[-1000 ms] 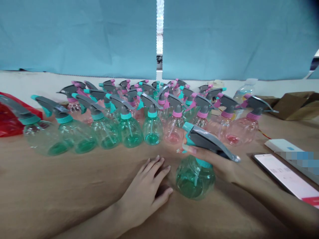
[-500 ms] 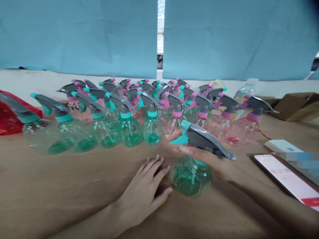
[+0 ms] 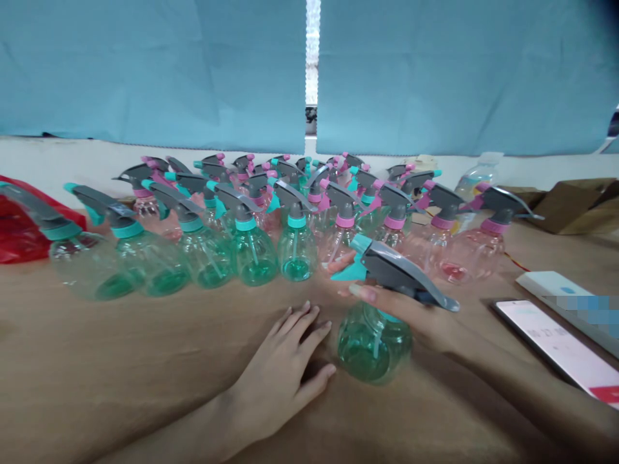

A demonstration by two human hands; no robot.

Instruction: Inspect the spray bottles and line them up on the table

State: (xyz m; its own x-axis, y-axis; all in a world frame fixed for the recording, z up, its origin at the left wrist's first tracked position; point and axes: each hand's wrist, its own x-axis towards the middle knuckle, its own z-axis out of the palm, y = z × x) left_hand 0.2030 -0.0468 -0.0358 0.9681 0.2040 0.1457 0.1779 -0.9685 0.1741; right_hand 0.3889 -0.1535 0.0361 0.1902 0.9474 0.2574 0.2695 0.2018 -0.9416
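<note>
Now green spray bottle (image 3: pixel 370 351) in right hand (image 3: pixel 413 314), neck gripped.

A smartphone (image 3: pixel 556 348) lying on a worktop (image 3: pixel 120 361) displays a line of blurred digits, with "27" just legible at its middle. The remaining figures cannot be read; a pixelated patch covers part of a white box (image 3: pixel 544 282) alongside.

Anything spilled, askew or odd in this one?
No spill stands out on the table, and the spray bottle in the right hand shows no visible damage. The one oddity is a blocky, pixelated patch over part of the white box beside the phone, hiding its surface there.
</note>
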